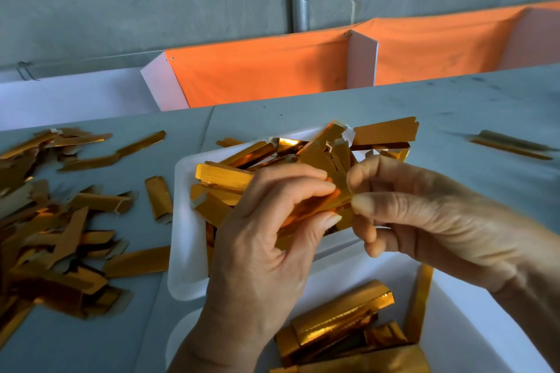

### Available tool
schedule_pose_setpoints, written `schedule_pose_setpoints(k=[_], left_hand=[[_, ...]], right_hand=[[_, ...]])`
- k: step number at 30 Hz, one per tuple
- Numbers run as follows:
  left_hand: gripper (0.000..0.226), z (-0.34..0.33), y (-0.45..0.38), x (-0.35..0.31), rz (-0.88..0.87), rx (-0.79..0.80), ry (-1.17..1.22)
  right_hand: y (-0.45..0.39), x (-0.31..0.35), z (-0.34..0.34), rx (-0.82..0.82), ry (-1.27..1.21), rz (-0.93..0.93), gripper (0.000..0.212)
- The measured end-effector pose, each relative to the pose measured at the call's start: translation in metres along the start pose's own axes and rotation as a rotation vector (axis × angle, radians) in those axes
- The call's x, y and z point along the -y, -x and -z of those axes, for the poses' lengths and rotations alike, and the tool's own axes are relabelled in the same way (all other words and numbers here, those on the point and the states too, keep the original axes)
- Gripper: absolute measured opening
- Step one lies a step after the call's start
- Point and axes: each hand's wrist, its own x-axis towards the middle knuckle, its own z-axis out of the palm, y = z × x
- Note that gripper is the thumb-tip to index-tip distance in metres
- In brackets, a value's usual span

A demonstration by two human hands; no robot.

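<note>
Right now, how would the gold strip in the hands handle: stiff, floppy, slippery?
Probably light: the left hand and right hand carry the gold strip by fingertips alone. Likely creases rather than flops, since the pieces in the tray keep sharp folds. Its mirror sheen suggests a slippery face.

Above a white tray (185,221) full of gold pieces, the left hand (260,239) and the right hand (424,215) pinch 1 gold foil strip (321,206) between them.

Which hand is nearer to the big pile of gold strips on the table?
Left. The left hand is right of the pile; the right hand is farther right. Both pinch one strip.
</note>
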Motion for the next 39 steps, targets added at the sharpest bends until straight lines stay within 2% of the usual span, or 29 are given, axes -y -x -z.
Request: schedule_pose_setpoints(k=[4, 7, 9, 13, 15, 21, 24, 26, 28, 32, 34, 36, 39], left_hand=[[0.019, 0.0, 0.0, 0.002, -0.015, -0.014, -0.018], [0.016, -0.001, 0.0, 0.004, -0.011, -0.023, -0.036], [0.016, 0.0, -0.001, 0.005, -0.016, -0.03, -0.067], [0.015, -0.001, -0.001, 0.004, -0.044, -0.006, -0.11], [0.016, -0.002, -0.001, 0.004, -0.056, 0.013, -0.118], [0.017, 0.0, 0.0, 0.004, -0.045, 0.014, -0.098], [0.022, -0.002, 0.001, 0.003, -0.025, 0.026, -0.075], [0.025, -0.004, 0.003, 0.002, -0.009, 0.05, -0.065], [0.026, -0.004, 0.004, 0.003, 0.016, 0.063, -0.034], [0.027, -0.002, 0.002, 0.001, 0.148, 0.08, 0.086], [0.024, -0.002, 0.001, 0.0, 0.163, 0.08, 0.1], [0.019, -0.001, 0.001, -0.001, 0.163, 0.042, 0.122], [0.017, 0.001, 0.001, -0.003, 0.131, 0.03, 0.149]], right_hand=[[0.0, 0.0, -0.004, -0.036, -0.016, 0.017, 0.04], [0.0, 0.0, -0.008, -0.091, -0.058, -0.006, 0.02], [0.0, 0.002, -0.009, -0.116, -0.026, -0.018, 0.015], [0.002, 0.004, -0.01, -0.154, 0.143, 0.028, 0.021], [0.002, 0.004, -0.01, -0.195, 0.198, 0.058, 0.017], [0.002, 0.006, -0.011, -0.201, 0.111, 0.064, 0.01], [0.004, 0.008, -0.011, -0.278, 0.306, 0.121, 0.014], [0.001, 0.004, -0.014, -0.414, 0.57, 0.237, 0.014], [-0.003, -0.001, -0.018, -0.471, 0.665, 0.347, 0.016], [-0.002, -0.002, -0.022, -0.355, 0.618, 0.429, 0.016], [-0.001, 0.0, -0.023, -0.256, 0.481, 0.392, 0.008], [0.0, 0.001, -0.024, -0.158, 0.278, 0.318, 0.009], [0.0, 0.002, -0.024, -0.148, 0.186, 0.249, 0.008]])
